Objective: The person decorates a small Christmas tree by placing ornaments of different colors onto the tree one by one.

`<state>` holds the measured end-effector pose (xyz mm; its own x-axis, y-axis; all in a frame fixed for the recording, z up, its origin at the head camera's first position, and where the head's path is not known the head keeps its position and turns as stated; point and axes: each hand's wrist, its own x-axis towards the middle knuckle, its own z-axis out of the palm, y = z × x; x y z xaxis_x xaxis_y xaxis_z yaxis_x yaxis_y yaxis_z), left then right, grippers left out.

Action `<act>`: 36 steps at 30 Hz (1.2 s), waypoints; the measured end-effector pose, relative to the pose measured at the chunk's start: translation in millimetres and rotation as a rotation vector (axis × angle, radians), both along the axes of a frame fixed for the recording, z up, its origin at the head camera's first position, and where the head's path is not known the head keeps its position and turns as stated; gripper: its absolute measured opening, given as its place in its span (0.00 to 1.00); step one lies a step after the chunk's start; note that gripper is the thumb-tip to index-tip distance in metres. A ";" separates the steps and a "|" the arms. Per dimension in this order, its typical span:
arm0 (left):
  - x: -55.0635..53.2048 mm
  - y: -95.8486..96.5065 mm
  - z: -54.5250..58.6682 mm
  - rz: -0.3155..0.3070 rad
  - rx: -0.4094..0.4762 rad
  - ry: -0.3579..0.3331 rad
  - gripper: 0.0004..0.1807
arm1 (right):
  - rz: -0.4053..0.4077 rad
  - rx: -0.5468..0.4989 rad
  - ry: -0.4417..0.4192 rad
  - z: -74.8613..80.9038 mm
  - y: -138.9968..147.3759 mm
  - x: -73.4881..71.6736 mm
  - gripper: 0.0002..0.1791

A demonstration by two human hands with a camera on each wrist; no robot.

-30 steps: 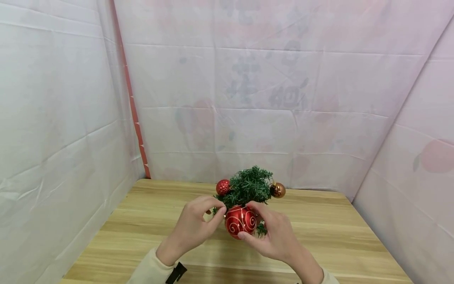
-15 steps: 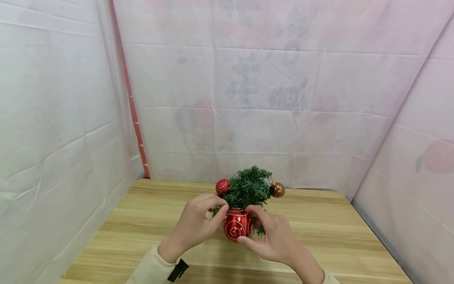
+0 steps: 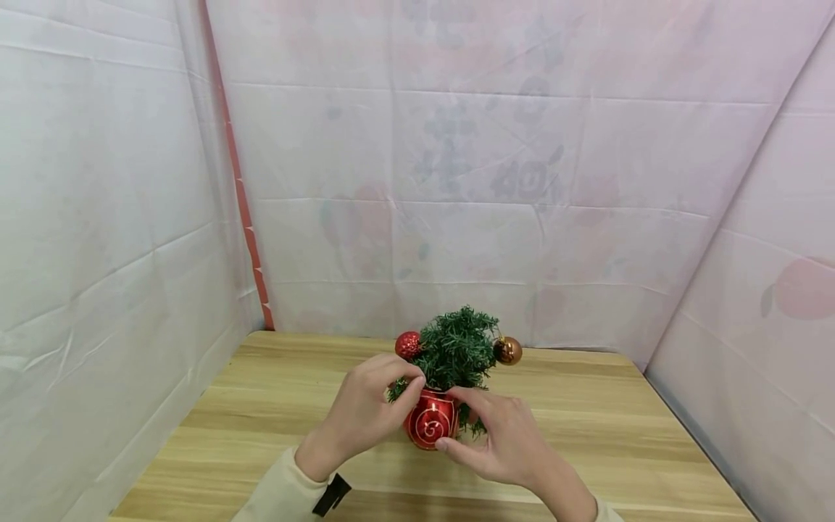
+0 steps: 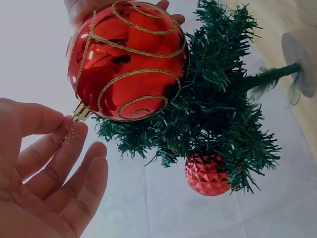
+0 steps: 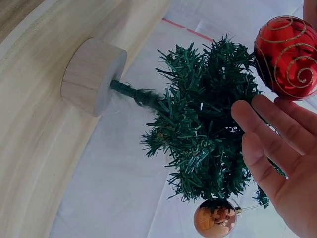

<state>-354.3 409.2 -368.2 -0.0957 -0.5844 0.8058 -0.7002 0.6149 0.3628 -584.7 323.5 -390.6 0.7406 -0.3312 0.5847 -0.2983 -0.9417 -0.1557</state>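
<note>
A large shiny red Christmas ball with gold glitter swirls is in front of a small artificial Christmas tree. My right hand grips the ball from the right, thumb at the front and fingers at the top and side. At the ball's gold cap, my left hand pinches the thin gold cord between thumb and index finger; its other fingers are loosely bent. A faceted red ball hangs on one side of the tree, and a shiny copper ball on the other.
The tree stands on a round wooden base on a wood-grain table. White printed cloth encloses the table at the back and both sides. A black strap is at the left sleeve.
The large red ball has turned, its swirl now facing front, and shifted slightly left and down. My left hand has edged right; my right hand still grips the ball.
</note>
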 end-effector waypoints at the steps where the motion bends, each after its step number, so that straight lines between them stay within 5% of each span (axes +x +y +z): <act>1: -0.1 0.0 0.4 0.003 0.000 -0.002 0.04 | -0.006 0.001 0.003 0.3 0.4 0.3 0.28; 26: -3.4 -1.1 2.9 0.000 -0.010 -0.009 0.04 | -0.027 0.016 0.064 -0.4 1.7 2.7 0.27; 36: -6.3 0.0 3.5 -0.031 0.009 -0.018 0.04 | 0.066 0.063 -0.058 6.1 0.5 6.4 0.19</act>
<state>-360.5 409.2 -364.6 -0.1278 -0.5885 0.7984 -0.6875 0.6327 0.3563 -578.3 324.0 -384.5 0.7276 -0.3208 0.6064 -0.2251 -0.9466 -0.2306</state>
